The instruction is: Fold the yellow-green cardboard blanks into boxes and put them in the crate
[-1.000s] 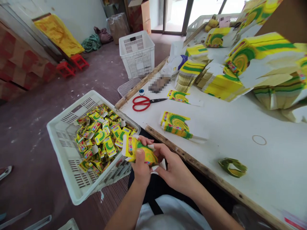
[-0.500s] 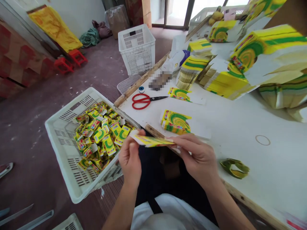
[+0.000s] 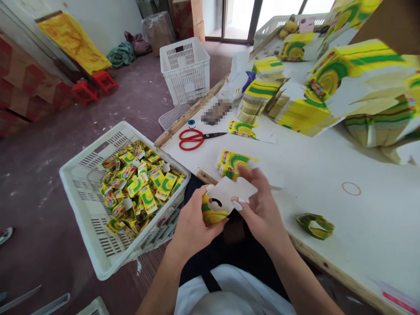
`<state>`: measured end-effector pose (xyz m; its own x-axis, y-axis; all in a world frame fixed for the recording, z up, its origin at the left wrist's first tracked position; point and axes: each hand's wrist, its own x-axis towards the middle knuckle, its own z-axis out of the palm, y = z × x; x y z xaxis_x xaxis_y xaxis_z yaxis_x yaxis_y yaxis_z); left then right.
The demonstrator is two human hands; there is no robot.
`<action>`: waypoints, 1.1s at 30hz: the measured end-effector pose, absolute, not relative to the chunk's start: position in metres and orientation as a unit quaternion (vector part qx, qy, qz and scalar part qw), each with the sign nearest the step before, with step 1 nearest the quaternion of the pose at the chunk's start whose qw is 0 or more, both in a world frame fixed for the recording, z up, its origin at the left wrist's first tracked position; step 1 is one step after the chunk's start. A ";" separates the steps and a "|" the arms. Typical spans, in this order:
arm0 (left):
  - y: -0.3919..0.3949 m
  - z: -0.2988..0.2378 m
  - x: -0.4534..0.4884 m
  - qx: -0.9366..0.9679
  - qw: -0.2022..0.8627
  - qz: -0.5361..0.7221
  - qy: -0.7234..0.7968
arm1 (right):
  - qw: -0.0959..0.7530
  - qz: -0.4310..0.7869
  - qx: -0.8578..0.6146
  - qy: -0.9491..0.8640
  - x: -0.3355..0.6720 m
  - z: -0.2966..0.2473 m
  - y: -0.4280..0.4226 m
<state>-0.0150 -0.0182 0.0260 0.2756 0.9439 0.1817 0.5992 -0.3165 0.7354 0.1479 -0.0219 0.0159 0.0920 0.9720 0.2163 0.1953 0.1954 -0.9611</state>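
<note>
A small yellow and green cardboard carton [image 3: 229, 192] is held above my lap, in front of the table edge. It is partly opened out, with its white inside and flaps facing up. My left hand [image 3: 192, 221] is closed round its left side, thumb below and fingers behind. At its right side, my right hand [image 3: 264, 214] has the thumb on the carton's edge and the fingers bent over the flap; white coverings show on the thumb tip and a fingertip. Just beyond lies a stack of flat cartons [image 3: 234, 162], partly hidden by my right hand.
Left of me stands a white crate [image 3: 77, 192] full of small cartons. On the table [image 3: 315, 175] are red-handled scissors [image 3: 192, 139], a blue-topped spool [image 3: 191, 124], a rubber band [image 3: 351, 188], a green ring-shaped wrap [image 3: 315, 226] and large carton stacks [image 3: 305, 111]. Another crate [image 3: 185, 70] stands behind.
The carton was flat and edge-on between my hands; now it is opened out with its white inside showing. My left hand has moved right, and my hands are closer together.
</note>
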 end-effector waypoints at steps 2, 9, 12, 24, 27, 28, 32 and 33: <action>-0.022 0.022 -0.011 0.773 0.266 0.319 0.479 | 0.483 0.520 -0.481 -0.515 0.146 0.012 -0.020; -0.021 0.013 -0.007 0.777 0.229 0.369 0.455 | 0.455 0.629 -0.445 -0.447 0.136 0.008 -0.016; -0.017 0.015 -0.008 0.777 0.258 0.365 0.443 | 0.457 0.601 -0.432 -0.493 0.138 0.009 -0.016; -0.014 0.001 -0.014 0.753 0.227 0.310 0.534 | 0.464 0.343 -0.453 -0.679 0.150 -0.003 -0.017; -0.013 0.009 -0.023 0.764 0.229 0.281 0.534 | 0.408 0.330 -0.437 -0.730 0.159 -0.006 -0.016; -0.013 0.012 -0.025 0.767 0.231 0.281 0.529 | 0.386 0.329 -0.433 -0.745 0.163 -0.007 -0.016; -0.011 0.019 -0.031 0.766 0.246 0.279 0.524 | 0.352 0.328 -0.416 -0.772 0.176 -0.002 -0.011; -0.011 0.020 -0.031 0.766 0.252 0.275 0.524 | 0.350 0.331 -0.404 -0.777 0.178 0.001 -0.009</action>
